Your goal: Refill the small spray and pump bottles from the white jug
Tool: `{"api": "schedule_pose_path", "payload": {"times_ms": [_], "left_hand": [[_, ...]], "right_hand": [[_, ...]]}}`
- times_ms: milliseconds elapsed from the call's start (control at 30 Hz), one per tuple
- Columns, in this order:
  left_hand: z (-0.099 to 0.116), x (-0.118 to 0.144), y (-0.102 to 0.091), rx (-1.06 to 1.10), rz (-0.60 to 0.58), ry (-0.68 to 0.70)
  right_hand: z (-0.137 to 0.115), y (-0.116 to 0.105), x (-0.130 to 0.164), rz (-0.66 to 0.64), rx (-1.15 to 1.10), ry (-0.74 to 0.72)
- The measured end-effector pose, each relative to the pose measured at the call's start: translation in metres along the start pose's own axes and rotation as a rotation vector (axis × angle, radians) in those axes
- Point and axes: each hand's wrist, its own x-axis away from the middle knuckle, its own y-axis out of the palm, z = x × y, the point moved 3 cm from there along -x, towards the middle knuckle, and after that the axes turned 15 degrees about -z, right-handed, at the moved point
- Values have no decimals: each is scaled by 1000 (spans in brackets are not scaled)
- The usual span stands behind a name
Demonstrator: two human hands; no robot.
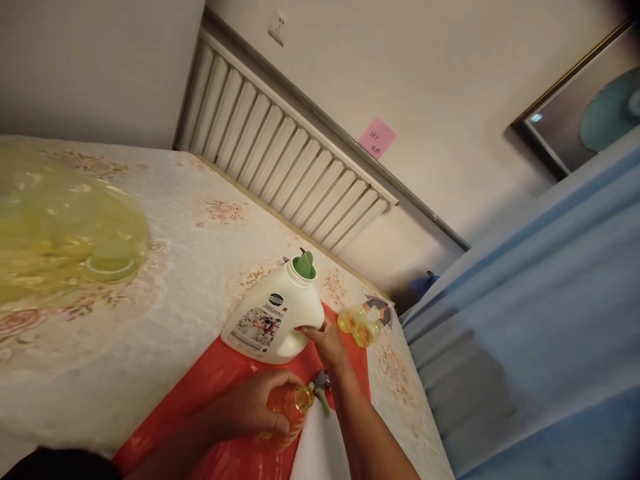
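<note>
Left hand: curled most of the way round, the left hand (257,400) has the clear orange bottle (290,403) by its side, thumb above and fingers below, which leaves the mouth uncovered and facing up.
Right hand: the right hand (327,343) is bent closed at the handle of the white jug (303,307), probably because that opening gives the surest grip; some of its fingers are hidden.
White jug: upright on the red sheet, just beyond the bottle, its capless neck showing a green spout (303,265) that presumably guides liquid.
Red sheet: the red sheet (195,393) lies beneath jug and bottle, perhaps to spare the floral tablecloth (190,207) from drips.
By the right forearm: a green-and-grey piece (323,390), maybe a spray head, partly hidden by the arm.
Yellow containers: the yellow containers (357,327) stand past the right hand, apart from it, leaving both hands room.
Yellow bag: the see-through yellow bag (65,233) sits well off to the left, clear of the elbows.
</note>
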Motion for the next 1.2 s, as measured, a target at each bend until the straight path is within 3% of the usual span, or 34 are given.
{"api": "schedule_pose_path", "payload": {"times_ms": [167, 333, 567, 733, 1000, 1200], "left_hand": [[-7, -1, -2, 0, 9, 25], [-15, -3, -4, 1, 29, 1], [-18, -2, -6, 3, 20, 78], [-13, 0, -6, -9, 19, 90], [-13, 1, -4, 18, 17, 46], [-6, 3, -3, -7, 27, 40]], "right_hand": [[12, 4, -14, -17, -73, 7], [3, 15, -23, -24, -139, 5], [-31, 37, -45, -2, -175, -45], [-73, 36, -49, 62, -143, -133], [-154, -3, -8, 182, 1, -210], [-179, -40, 55, 244, 169, -94]]}}
